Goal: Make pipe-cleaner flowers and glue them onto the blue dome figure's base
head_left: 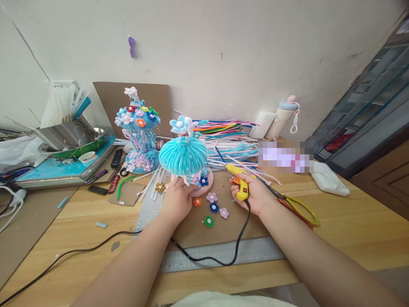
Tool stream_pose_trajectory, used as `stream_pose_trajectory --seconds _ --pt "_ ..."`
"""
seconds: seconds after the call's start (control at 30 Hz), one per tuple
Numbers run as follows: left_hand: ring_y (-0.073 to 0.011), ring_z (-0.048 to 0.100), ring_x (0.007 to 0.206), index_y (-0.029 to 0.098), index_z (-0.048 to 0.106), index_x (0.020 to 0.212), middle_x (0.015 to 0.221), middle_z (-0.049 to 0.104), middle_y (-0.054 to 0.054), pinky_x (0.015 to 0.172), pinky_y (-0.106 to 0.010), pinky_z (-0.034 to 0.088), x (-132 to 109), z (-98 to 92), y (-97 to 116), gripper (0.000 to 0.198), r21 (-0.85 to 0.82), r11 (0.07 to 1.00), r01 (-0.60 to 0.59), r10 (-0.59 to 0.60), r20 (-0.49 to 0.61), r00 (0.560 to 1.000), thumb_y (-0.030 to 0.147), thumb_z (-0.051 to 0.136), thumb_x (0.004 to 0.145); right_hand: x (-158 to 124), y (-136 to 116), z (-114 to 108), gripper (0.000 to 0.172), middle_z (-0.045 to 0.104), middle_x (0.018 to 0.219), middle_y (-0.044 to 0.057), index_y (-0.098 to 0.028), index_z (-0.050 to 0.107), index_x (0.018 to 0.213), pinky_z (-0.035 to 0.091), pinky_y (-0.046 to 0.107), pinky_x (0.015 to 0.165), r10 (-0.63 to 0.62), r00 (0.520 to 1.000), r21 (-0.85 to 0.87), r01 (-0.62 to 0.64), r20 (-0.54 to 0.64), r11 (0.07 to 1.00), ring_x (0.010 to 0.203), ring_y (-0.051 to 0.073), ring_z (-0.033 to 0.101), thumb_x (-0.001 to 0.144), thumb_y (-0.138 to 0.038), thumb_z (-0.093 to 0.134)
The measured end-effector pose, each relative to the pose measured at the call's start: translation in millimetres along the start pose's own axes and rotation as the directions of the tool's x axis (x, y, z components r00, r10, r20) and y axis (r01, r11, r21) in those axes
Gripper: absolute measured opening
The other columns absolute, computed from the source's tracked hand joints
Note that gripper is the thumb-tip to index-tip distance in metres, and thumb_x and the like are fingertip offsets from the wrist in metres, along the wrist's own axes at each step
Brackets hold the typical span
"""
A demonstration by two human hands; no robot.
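My right hand (255, 197) is closed around the handle of a yellow hot glue gun (243, 187), its nozzle pointing up and left. Black cord runs down from the handle. My left hand (179, 199) grips the lower part of a pipe-cleaner ornament (183, 155) with a turquoise domed top; some fingertips are hidden behind it. A light blue flower (179, 124) stands above the dome, and the base is pink. Small pipe-cleaner flowers lie between my hands: orange (197, 202), dark blue (214, 207), green (208, 221) and lilac (224, 212). A gold flower (160, 187) lies left of my left hand.
A second decorated ornament (139, 123) stands behind on the left. Bundled pipe cleaners (233, 149) lie at the back. Scissors (298, 207) rest beside my right forearm. A metal pot (68, 134) is at far left, a bottle (283, 119) against the wall. The cord (96, 247) crosses the table.
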State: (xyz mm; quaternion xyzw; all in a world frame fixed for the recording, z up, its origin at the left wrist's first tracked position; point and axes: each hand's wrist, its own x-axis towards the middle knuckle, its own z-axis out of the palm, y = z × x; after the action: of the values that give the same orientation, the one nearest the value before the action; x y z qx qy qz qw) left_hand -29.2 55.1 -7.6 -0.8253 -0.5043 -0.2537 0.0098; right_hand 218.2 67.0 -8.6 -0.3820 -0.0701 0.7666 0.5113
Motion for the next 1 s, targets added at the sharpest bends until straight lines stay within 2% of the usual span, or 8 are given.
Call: stream_pose_trajectory --seconds 0.33,0.47,0.63,1.0 --pt "-0.0248 0.051 0.094 0.025 0.072 0.093 0.090 0.062 -0.008 0.078 -0.038 0.045 -0.2 2.6 -0.3 0.041 -0.030 1.000 0.001 -0.002 -0.023 1.000 0.003 0.046 0.072 2.6 0.0 -1.7 0.009 0.059 0.068 0.002 -0.015 0.056 0.084 0.042 0.016 0.035 -0.017 1.000 -0.004 0.017 0.004 1.000 0.045 0.006 0.049 0.079 -0.023 0.058" --pt "-0.0251 0.050 0.096 0.026 0.072 0.093 0.094 0.063 -0.007 0.079 -0.038 0.045 -0.5 2.4 0.2 0.041 -0.038 0.999 0.001 -0.002 -0.037 0.999 0.002 0.047 0.071 2.9 -0.1 -2.2 0.010 0.058 0.068 0.002 -0.015 0.056 0.084 0.042 0.016 0.035 -0.015 1.000 -0.002 0.015 0.005 1.000 0.045 0.007 0.050 0.079 -0.023 0.058" --pt "-0.0252 0.051 0.093 0.026 0.072 0.093 0.090 0.063 -0.008 0.076 -0.038 0.046 -0.9 2.2 -0.1 0.040 -0.022 1.000 0.005 -0.006 -0.024 1.000 0.003 0.048 0.071 2.5 -0.1 -2.0 0.010 0.058 0.066 0.001 -0.014 0.056 0.083 0.042 0.016 0.035 -0.007 1.000 -0.001 0.007 0.006 1.000 0.045 0.007 0.050 0.078 -0.023 0.058" --pt "-0.0258 0.051 0.094 0.026 0.072 0.097 0.087 0.062 -0.008 0.081 -0.041 0.045 -0.7 -1.1 0.8 0.040 0.011 1.000 0.003 -0.003 -0.017 1.000 0.006 0.047 0.073 1.9 0.7 -1.2 0.008 0.058 0.066 0.002 -0.015 0.056 0.082 0.042 0.016 0.036 -0.023 1.000 -0.004 0.023 -0.006 1.000 0.044 0.007 0.049 0.078 -0.021 0.058"
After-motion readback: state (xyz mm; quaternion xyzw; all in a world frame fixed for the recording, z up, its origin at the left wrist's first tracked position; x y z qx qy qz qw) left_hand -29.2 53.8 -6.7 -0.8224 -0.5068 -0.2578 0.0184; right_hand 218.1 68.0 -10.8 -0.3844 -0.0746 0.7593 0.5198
